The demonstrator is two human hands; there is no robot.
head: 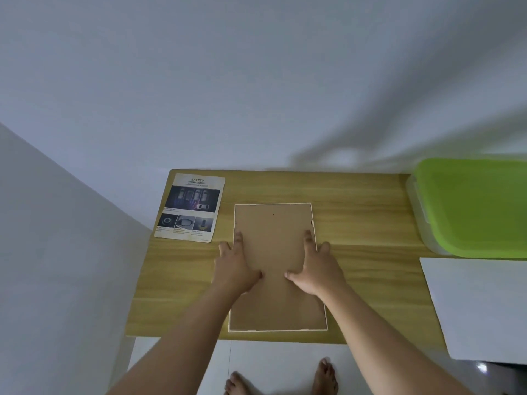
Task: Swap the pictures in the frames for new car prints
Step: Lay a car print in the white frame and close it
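A white picture frame (326, 323) lies face down in the middle of the wooden table (370, 223), its brown backing board (273, 223) facing up. My left hand (235, 266) lies flat on the board's left side, fingers at the frame's left edge. My right hand (316, 269) lies flat on the right side, fingers at the right edge. Both thumbs point inward on the board. A car print headed SAFETY (189, 208) lies face up at the table's back left corner.
A clear plastic box with a green lid (479, 206) stands at the back right. A white sheet (482, 306) hangs over the table's front right edge. Walls close in behind and on the left. Bare feet (325, 377) show on the floor below.
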